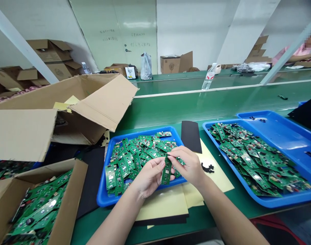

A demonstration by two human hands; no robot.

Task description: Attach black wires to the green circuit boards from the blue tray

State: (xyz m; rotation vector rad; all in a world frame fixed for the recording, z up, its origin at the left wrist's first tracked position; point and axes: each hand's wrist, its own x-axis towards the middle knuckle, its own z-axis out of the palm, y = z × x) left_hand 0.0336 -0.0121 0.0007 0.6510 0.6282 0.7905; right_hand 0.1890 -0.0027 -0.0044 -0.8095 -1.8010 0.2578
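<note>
A small green circuit board (pixel 167 172) is held upright in front of me, over the near right part of a blue tray (pixel 101 190). My left hand (pixel 151 175) grips the board's left side, thumb in front and fingers behind. Thumb and fingertips of my right hand (pixel 187 163) pinch its upper end; whether they also hold some small part there is hidden. Many similar circuit boards (pixel 129 156) lie heaped in the tray beneath. Small black pieces (pixel 207 167) rest on yellow paper (pixel 219 177) just right of my right hand.
At right stands another blue tray (pixel 262 200) heaped with boards; an emptier blue tray (pixel 280 131) adjoins it. Cardboard boxes (pixel 78 183) crowd the left, one full of boards. A black sheet (pixel 191 136) lies behind my hands. A water bottle (pixel 208 77) and a person (pixel 295 54) are farther back.
</note>
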